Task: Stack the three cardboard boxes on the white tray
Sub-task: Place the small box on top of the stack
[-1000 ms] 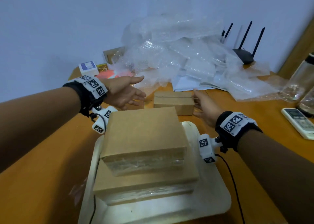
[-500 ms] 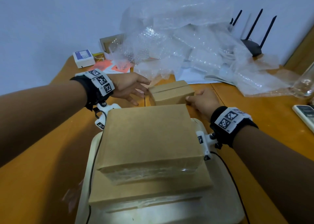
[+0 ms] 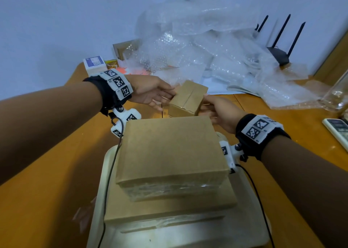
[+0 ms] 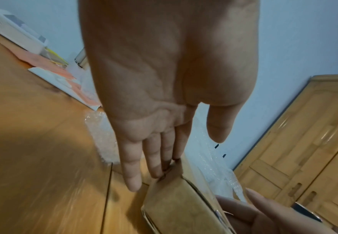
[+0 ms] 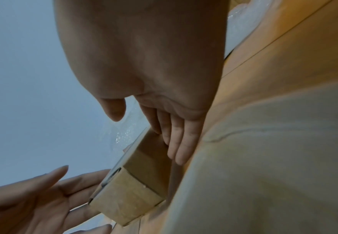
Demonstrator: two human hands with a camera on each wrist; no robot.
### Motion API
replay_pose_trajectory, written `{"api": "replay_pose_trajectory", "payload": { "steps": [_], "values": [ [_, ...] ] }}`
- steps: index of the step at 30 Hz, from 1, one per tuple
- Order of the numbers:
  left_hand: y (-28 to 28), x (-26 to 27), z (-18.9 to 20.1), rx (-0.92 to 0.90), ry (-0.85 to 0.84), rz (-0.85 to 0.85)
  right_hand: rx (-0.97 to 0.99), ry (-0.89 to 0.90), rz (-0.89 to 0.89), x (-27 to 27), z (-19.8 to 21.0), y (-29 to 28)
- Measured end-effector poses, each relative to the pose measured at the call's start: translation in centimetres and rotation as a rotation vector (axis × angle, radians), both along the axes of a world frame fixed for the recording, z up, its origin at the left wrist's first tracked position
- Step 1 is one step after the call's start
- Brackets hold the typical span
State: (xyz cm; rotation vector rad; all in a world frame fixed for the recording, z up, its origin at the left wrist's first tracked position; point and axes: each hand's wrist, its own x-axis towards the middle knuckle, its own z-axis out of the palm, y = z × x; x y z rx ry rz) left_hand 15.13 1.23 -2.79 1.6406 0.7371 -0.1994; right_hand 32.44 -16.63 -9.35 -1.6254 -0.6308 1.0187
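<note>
A white tray (image 3: 188, 237) near me carries a wide flat cardboard box (image 3: 169, 209) with a medium cardboard box (image 3: 169, 148) on top of it. Just behind this stack a small cardboard box (image 3: 188, 99) hangs tilted above the table, squeezed between my two hands. My left hand (image 3: 150, 91) presses straight fingers against its left end, and the left wrist view shows its fingertips (image 4: 164, 167) touching the box (image 4: 184, 205). My right hand (image 3: 220, 112) presses flat fingers (image 5: 176, 142) on the right end of the box (image 5: 136, 186).
A big heap of bubble wrap (image 3: 197, 55) covers the back of the wooden table. A black router (image 3: 278, 53) stands at the back right, a remote (image 3: 337, 131) and a glass bottle (image 3: 339, 95) at the right edge, a small white box (image 3: 95, 64) at the back left.
Both hands have closed in on the small box from either side. It has risen off the table and tilted, coming nearer to the stack.
</note>
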Motion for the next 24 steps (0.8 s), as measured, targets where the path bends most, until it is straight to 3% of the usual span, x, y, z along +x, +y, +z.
{"api": "replay_pose_trajectory", "payload": {
  "steps": [15, 21, 24],
  "values": [
    [-4.1, -3.4, 7.8, 0.098, -0.356, 0.107, 0.267, -0.229, -0.039, -2.8, 8.9, -3.0],
    [-7.0, -5.8, 10.9, 0.080, -0.449, 0.224, 0.356, -0.154, -0.057, -4.9, 12.0, -4.5],
    [-8.2, -6.9, 11.9, 0.064, -0.447, 0.206, 0.427, -0.128, -0.039, -6.3, 13.6, -5.4]
  ]
}}
